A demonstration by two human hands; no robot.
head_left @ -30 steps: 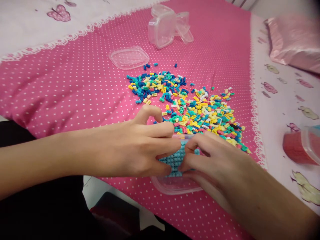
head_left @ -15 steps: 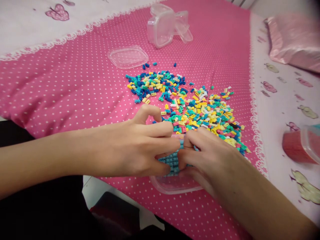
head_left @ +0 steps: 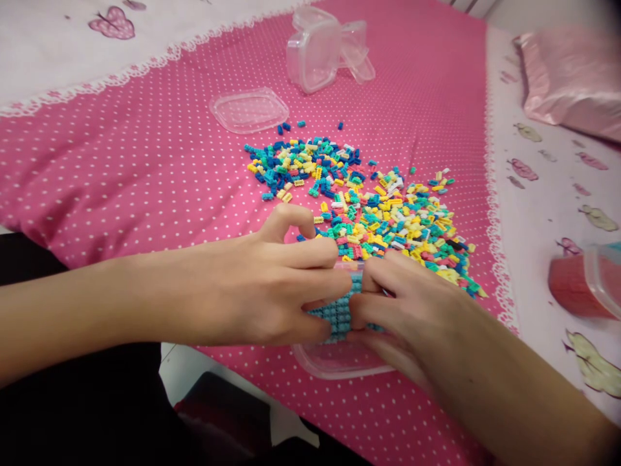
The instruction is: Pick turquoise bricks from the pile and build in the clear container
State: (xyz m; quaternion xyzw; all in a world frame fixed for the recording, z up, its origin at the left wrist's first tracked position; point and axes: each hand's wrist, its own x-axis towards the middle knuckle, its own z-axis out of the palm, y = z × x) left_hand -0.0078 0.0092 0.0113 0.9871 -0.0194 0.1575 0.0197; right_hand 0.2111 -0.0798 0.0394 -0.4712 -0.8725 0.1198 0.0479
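My left hand and my right hand meet over a clear plastic container near the bed's front edge. Between their curled fingers sits a block of joined light-blue small bricks, gripped from both sides. Just beyond the hands lies a wide heap of small loose bricks in blue, yellow, green, pink and white, spread on the pink polka-dot cover. My left index finger is bent up, away from the block.
A clear lid lies beyond the heap, with clear empty containers farther back. At the right edge a container of red bricks rests on the pale sheet. A pink pillow sits at far right.
My right hand's fingers have shifted slightly left and back against the light-blue block. The left hand has stayed put.
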